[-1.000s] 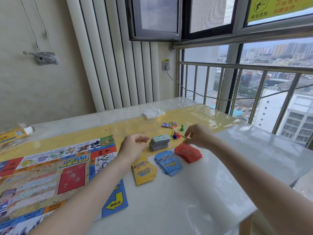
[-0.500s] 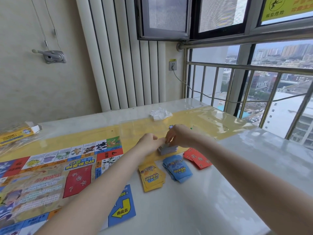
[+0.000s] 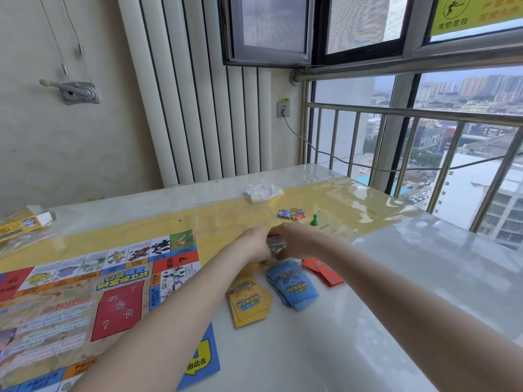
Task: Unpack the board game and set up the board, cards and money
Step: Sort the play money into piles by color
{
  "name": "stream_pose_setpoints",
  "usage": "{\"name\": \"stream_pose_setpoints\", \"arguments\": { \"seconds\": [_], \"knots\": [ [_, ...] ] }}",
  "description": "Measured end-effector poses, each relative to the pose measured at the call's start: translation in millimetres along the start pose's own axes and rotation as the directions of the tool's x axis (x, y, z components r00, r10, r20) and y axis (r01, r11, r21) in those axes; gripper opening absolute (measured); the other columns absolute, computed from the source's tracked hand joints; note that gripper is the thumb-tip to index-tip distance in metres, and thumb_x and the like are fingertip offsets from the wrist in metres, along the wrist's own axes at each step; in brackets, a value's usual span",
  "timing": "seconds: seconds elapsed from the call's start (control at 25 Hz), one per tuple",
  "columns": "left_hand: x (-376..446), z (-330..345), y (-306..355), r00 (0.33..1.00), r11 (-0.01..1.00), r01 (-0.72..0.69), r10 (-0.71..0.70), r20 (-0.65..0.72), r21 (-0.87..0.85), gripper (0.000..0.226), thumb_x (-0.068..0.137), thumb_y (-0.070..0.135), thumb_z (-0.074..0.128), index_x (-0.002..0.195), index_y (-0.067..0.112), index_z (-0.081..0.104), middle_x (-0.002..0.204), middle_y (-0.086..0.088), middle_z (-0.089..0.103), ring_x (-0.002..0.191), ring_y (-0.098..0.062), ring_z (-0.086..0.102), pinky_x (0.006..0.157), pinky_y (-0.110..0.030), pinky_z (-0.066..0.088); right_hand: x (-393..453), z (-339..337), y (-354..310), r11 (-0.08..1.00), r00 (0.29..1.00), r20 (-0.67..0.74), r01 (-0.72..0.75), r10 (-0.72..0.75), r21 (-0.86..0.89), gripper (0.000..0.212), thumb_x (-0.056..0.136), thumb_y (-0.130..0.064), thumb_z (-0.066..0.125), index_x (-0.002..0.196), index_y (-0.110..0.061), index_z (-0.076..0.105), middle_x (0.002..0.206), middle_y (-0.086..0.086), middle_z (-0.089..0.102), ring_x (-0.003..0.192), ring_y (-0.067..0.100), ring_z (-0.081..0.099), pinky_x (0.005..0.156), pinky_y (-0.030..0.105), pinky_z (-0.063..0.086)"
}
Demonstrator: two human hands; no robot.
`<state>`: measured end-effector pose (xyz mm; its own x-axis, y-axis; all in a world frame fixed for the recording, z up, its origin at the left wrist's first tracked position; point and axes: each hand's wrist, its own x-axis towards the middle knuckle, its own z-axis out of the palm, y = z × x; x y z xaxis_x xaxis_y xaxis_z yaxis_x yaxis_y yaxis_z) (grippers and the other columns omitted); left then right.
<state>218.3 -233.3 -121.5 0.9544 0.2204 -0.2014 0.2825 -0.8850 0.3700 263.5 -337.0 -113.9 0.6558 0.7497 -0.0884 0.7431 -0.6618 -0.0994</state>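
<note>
Both hands [image 3: 294,240] now clasp the money stack [image 3: 276,244]; pawn [image 3: 313,219] uncovered.

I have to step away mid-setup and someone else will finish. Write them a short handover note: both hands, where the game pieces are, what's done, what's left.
Left hand and right hand both grip the money stack on the table.
Board lies unfolded at the left. Yellow cards, blue cards and red cards sit in loose piles near the hands. Green pawn and small coloured pieces lie beyond; game box at far left.
Done: unpacked, board laid out.
Left: set the money down, square up the card piles.
</note>
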Motion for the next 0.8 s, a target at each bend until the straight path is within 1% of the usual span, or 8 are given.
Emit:
{"name": "stream_pose_setpoints", "arguments": {
  "seconds": [0.08,0.2,0.32,0.4,0.48,0.64,0.72,0.8],
  "knots": [
    [0.1,0.2,-2.1,1.0,0.999,0.02,-0.02,0.009,-0.033,0.047,0.081,0.026,0.069,0.117,-0.001,0.054,0.103,-0.015,0.057,0.094,-0.027,0.055,0.068,-0.027,0.035,1.4,0.3,0.7,0.999,1.0,0.01,0.024,-0.024,-0.022,0.048,0.084,-0.018,0.063,0.129,-0.009,0.048,0.122,0.011,0.055,0.11,0.026,0.052,0.088,0.034,0.043],
    [-1.0,2.1,-3.2,0.999,0.999,0.012,-0.013,-0.029,-0.045,0.046,0.083,0.025,0.068,0.117,0.0,0.053,0.117,-0.016,0.059,0.107,-0.029,0.056,0.069,-0.027,0.036,3.0,1.1,-0.1,0.998,0.998,0.016,0.061,-0.06,-0.028,0.049,0.084,-0.016,0.063,0.131,-0.01,0.046,0.124,0.01,0.045,0.11,0.026,0.05,0.093,0.036,0.043],
    [-0.4,6.1,-3.4,0.997,1.0,0.01,-0.01,-0.077,0.005,0.048,0.085,0.03,0.066,0.122,0.003,0.05,0.123,-0.014,0.055,0.114,-0.029,0.052,0.081,-0.031,0.041,1.4,-0.2,-0.7,0.996,0.996,0.011,0.084,-0.083,-0.022,0.05,0.083,-0.015,0.064,0.13,-0.011,0.045,0.123,0.009,0.041,0.108,0.026,0.051,0.093,0.034,0.043],
    [-0.4,8.3,-4.0,0.993,0.998,0.024,-0.018,-0.118,0.056,0.051,0.085,0.033,0.065,0.124,0.005,0.049,0.129,-0.015,0.047,0.121,-0.032,0.043,0.092,-0.035,0.039,0.6,-1.5,-0.7,0.996,0.996,0.008,0.086,-0.086,-0.025,0.049,0.082,-0.015,0.065,0.128,-0.01,0.047,0.123,0.01,0.04,0.107,0.026,0.051,0.094,0.034,0.043],
    [-1.4,9.8,-4.5,0.991,0.998,0.029,-0.021,-0.132,0.062,0.054,0.084,0.035,0.065,0.126,0.006,0.047,0.132,-0.016,0.04,0.124,-0.034,0.039,0.096,-0.036,0.038,-0.3,-2.1,-0.5,0.997,0.997,-0.004,0.08,-0.08,-0.021,0.048,0.082,-0.015,0.065,0.126,-0.009,0.047,0.123,0.01,0.043,0.108,0.026,0.051,0.094,0.035,0.043],
    [-3.3,12.1,-6.9,0.984,0.997,-0.068,0.074,-0.162,0.043,0.05,0.084,0.031,0.066,0.122,0.006,0.046,0.127,-0.014,0.053,0.116,-0.03,0.05,0.088,-0.036,0.042,-0.8,-1.7,2.1,0.998,0.998,-0.018,0.061,-0.062,-0.031,0.042,0.085,-0.018,0.062,0.124,-0.007,0.049,0.117,0.011,0.058,0.108,0.025,0.051,0.085,0.03,0.042],
    [-5.9,14.0,-7.3,0.984,0.997,-0.076,0.074,-0.16,-0.009,0.048,0.084,0.03,0.066,0.12,0.006,0.045,0.126,-0.014,0.053,0.113,-0.03,0.051,0.084,-0.034,0.043,-0.7,0.3,2.4,0.995,0.998,-0.011,0.065,-0.066,-0.078,0.039,0.087,-0.02,0.059,0.123,-0.007,0.049,0.115,0.01,0.058,0.109,0.025,0.046,0.084,0.03,0.04],
    [-9.5,12.3,-7.4,0.98,0.992,-0.1,0.085,-0.182,-0.075,0.043,0.085,0.028,0.065,0.117,0.007,0.045,0.121,-0.012,0.055,0.109,-0.028,0.053,0.079,-0.032,0.041,-1.0,-0.4,4.0,0.995,0.997,-0.02,0.067,-0.069,-0.076,0.034,0.089,-0.02,0.056,0.121,-0.007,0.049,0.113,0.01,0.057,0.109,0.025,0.044,0.084,0.033,0.04]
  ]
}}
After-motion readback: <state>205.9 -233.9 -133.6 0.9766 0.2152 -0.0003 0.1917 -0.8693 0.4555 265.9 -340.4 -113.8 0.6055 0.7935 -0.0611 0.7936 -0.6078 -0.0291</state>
